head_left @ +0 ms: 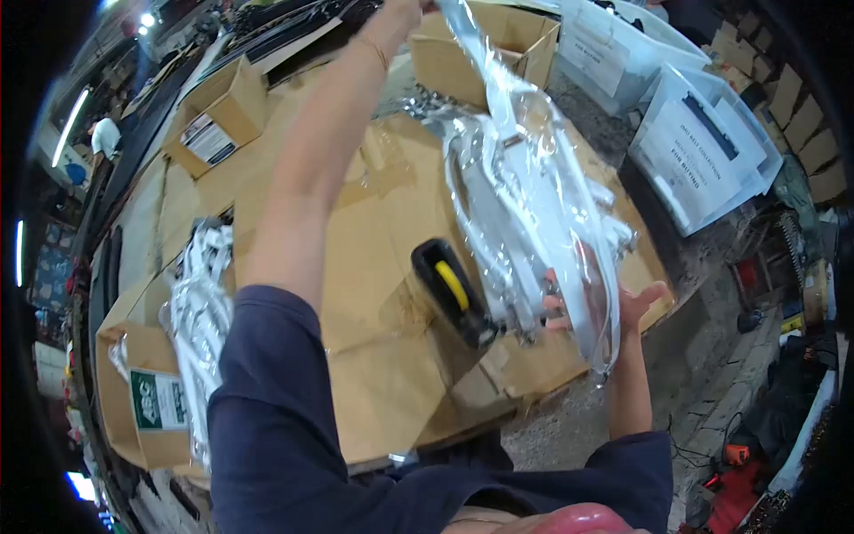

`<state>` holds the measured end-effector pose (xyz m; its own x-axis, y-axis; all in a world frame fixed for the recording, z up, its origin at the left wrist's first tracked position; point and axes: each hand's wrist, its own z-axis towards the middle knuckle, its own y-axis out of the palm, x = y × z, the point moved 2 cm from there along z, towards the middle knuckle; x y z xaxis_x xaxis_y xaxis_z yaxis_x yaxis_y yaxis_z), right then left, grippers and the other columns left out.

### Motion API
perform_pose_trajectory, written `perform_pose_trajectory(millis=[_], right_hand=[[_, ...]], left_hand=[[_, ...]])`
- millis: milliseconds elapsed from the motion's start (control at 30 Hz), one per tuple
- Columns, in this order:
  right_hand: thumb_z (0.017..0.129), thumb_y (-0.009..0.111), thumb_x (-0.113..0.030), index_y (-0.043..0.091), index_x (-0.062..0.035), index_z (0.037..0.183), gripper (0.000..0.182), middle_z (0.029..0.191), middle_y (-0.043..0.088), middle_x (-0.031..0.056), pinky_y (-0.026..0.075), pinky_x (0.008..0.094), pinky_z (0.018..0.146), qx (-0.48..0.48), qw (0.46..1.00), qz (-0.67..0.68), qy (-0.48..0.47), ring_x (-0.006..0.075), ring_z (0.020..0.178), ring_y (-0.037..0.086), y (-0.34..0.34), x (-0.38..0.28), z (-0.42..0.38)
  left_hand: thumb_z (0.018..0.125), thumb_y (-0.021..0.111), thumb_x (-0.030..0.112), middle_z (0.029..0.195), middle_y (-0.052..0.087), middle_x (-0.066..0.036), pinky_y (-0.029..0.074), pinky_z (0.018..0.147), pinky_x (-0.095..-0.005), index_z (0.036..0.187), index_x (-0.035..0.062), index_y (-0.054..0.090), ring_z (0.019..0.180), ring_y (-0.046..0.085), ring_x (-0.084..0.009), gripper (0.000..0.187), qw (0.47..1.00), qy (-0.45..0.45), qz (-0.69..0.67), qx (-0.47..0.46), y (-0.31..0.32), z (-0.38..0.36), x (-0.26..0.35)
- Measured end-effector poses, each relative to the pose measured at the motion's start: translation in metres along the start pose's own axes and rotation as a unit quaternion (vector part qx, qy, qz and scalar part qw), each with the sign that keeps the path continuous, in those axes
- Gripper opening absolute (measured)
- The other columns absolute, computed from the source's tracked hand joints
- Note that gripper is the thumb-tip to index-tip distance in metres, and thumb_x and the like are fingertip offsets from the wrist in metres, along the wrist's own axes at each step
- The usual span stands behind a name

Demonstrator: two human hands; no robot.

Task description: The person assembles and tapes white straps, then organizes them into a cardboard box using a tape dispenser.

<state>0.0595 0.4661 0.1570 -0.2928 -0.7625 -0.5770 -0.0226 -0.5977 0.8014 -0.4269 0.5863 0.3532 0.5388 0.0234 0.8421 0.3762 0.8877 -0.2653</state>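
Observation:
Clear plastic covers a bundle of white belts point(520, 182) lying on the right part of the cardboard-covered table. One plastic-wrapped white belt runs up to the top edge of the view, where my left hand point(405, 11) is closed at its end; the fingers are partly cut off. Near the table's right edge, my right hand point(633, 307) holds the lower part of the wrapped belts, its fingers seen through the plastic and its thumb out to the side. Left of the bundle lies a black tape dispenser point(454, 292) with a yellow inside.
More wrapped white belts point(197, 311) lie at the left, beside an open carton point(133, 436). Another small carton point(213, 125) stands farther back, and an open cardboard box point(436, 67) is at the far edge. Labelled plastic bins point(689, 169) stand right of the table point(382, 267).

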Motion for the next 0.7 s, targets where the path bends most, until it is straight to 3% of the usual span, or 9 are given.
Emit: perform_pose_trajectory(millis=[33,67,167,300,333,400,533,600,700], right_hand=[[0.047,0.055,-0.087,0.011,-0.0092,0.145,0.133,0.136,0.027,0.0362,0.041,0.0624,0.088,0.002,1.0,-0.016,0.001,0.0531,0.115,0.042,-0.011,-0.008,0.006],[0.048,0.054,-0.087,0.011,-0.0074,0.145,0.133,0.135,0.029,0.0363,0.042,0.0617,0.087,0.038,0.999,-0.031,0.022,0.0527,0.115,0.043,-0.021,-0.013,0.008],[0.065,0.053,-0.078,0.017,-0.0022,0.143,0.115,0.13,0.04,0.0315,0.045,0.0517,0.088,0.059,0.996,-0.05,0.054,0.0417,0.115,0.049,-0.048,-0.03,0.026],[0.086,0.063,-0.016,0.034,-0.0019,0.137,0.06,0.121,0.055,0.0128,0.048,0.0277,0.084,0.327,0.731,-0.59,0.107,0.0183,0.106,0.055,-0.073,-0.072,0.021],[0.083,0.064,-0.005,0.039,0.0002,0.134,0.057,0.116,0.058,0.013,0.048,0.0256,0.081,0.383,0.776,-0.5,-0.039,0.0176,0.103,0.056,-0.073,-0.065,0.017],[0.083,0.063,-0.009,0.051,0.0031,0.123,0.044,0.113,0.06,0.0143,0.048,0.0278,0.083,0.454,0.676,-0.579,-0.03,0.0179,0.101,0.058,-0.058,-0.069,0.013],[0.081,0.065,-0.01,0.06,0.0003,0.111,0.033,0.11,0.062,0.0134,0.047,0.0316,0.086,0.476,0.605,-0.637,-0.033,0.0242,0.098,0.061,-0.054,-0.041,-0.01],[0.079,0.066,-0.008,0.064,-0.0022,0.101,0.023,0.11,0.062,0.0132,0.045,0.0355,0.088,0.408,0.454,-0.782,-0.127,0.0304,0.098,0.06,-0.047,-0.02,-0.014],[0.079,0.066,-0.005,0.064,-0.0023,0.093,0.015,0.109,0.061,0.0134,0.046,0.0373,0.088,0.306,0.367,-0.867,-0.143,0.033,0.099,0.059,-0.051,0.01,-0.021]], left_hand=[[0.081,0.064,0.03,0.089,0.069,-0.016,0.053,0.058,-0.038,0.096,0.0051,0.069,0.076,0.068,-0.0297,0.03,0.996,-0.005,0.086,0.035,0.023,0.018,-0.039],[0.08,0.068,0.028,0.07,0.067,-0.008,0.051,0.064,-0.026,0.077,-0.0014,0.067,0.067,0.065,-0.0124,0.03,0.98,-0.1,-0.169,-0.045,0.045,0.0,-0.06],[0.085,0.063,0.03,0.091,0.066,-0.013,0.053,0.072,-0.0304,0.1,-0.0043,0.062,0.08,0.066,-0.0173,0.038,0.992,-0.092,-0.04,-0.072,0.089,0.001,-0.143],[0.078,0.061,0.052,0.114,0.057,-0.024,0.041,0.094,-0.0404,0.115,-0.0033,0.055,0.109,0.053,-0.0363,0.067,0.993,-0.042,0.062,-0.09,0.135,-0.014,-0.263],[0.079,0.058,0.056,0.124,0.051,-0.026,0.035,0.101,-0.0423,0.122,-0.0039,0.05,0.118,0.046,-0.0376,0.074,0.993,0.016,0.049,-0.102,0.145,-0.034,-0.295],[0.082,0.052,0.058,0.131,0.043,-0.026,0.03,0.104,-0.0427,0.128,-0.0056,0.042,0.124,0.04,-0.0378,0.08,0.961,-0.027,0.193,-0.196,0.107,-0.088,-0.25],[0.087,0.053,0.045,0.134,0.041,-0.025,0.027,0.107,-0.0392,0.13,-0.0048,0.041,0.128,0.035,-0.0368,0.067,0.892,0.276,0.214,-0.288,0.059,-0.194,-0.165],[0.089,0.051,0.044,0.136,0.04,-0.022,0.025,0.108,-0.0403,0.131,-0.0014,0.042,0.128,0.035,-0.0368,0.063,0.858,0.351,0.195,-0.322,0.042,-0.243,-0.124],[0.086,0.058,0.033,0.134,0.042,-0.019,0.031,0.106,-0.0413,0.122,0.003,0.052,0.126,0.038,-0.0343,0.047,0.792,0.412,0.182,-0.413,0.026,-0.296,-0.079]])
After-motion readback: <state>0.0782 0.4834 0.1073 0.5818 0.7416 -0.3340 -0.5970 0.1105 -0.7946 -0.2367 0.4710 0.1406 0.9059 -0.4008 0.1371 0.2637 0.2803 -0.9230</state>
